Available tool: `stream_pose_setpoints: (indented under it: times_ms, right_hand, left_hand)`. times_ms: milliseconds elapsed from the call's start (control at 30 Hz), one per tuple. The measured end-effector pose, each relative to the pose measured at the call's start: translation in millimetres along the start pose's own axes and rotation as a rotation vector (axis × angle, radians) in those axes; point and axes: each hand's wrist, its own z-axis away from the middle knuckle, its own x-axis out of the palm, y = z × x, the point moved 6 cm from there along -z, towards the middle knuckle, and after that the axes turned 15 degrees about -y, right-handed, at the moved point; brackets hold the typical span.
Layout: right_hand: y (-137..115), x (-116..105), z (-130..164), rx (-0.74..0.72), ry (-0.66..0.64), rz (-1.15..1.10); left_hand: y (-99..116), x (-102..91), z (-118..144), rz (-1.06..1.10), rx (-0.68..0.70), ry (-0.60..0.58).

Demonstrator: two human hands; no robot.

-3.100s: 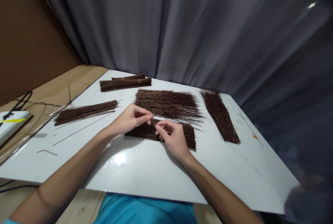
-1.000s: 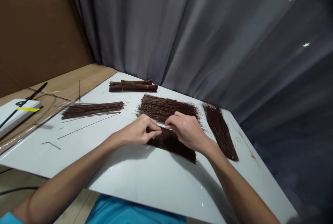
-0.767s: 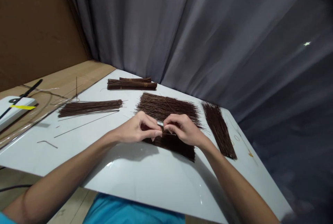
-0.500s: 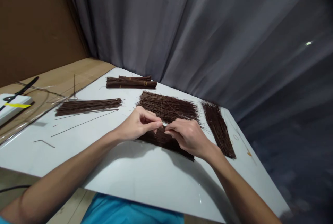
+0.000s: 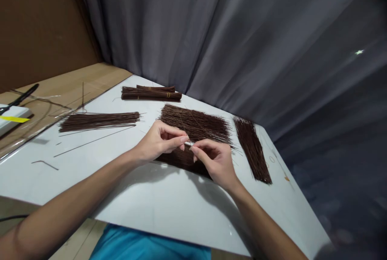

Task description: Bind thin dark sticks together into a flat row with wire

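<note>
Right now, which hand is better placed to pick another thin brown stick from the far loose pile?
Probably right. The right hand sits beside the far loose pile of thin brown sticks, fingers pointing its way; the left hand pinches a small pale piece.

Dark brown sticks (image 5: pixel 196 125), glossy white table (image 5: pixel 169 207), grey curtain (image 5: pixel 242 38)

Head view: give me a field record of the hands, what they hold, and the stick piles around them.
left hand: fingertips pinched on a thin pale strip
right hand: pinches the strip's other end
under the hands: flat pile of dark sticks
behind: spread pile
right: slanted pile
left: loose bundle
far: tied bundles
surface: white table
</note>
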Motion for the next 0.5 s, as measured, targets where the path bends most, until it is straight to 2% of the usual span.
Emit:
stream_pose_setpoints:
  times_ms: [67,167,300,367,500]
  right_hand:
    - [-2,4,6,0.015,0.074,0.023]
    - [-15,5,13,-0.001,0.102,0.214]
    - [-41,2,15,-0.140,0.033,0.609]
    - [-51,-3,11,-0.164,-0.022,0.752]
    - [-58,-18,-4,-0.108,-0.130,0.800]
  left_hand:
    - [3,-1.4,0,-0.041,0.024,0.040]
    - [6,-2.9,-1,-0.161,0.046,0.076]
    - [7,-0.9,-2,-0.349,0.056,0.044]
    - [7,1.4,-1,-0.428,0.050,0.019]
    - [8,7.2,0,-0.575,0.035,-0.013]
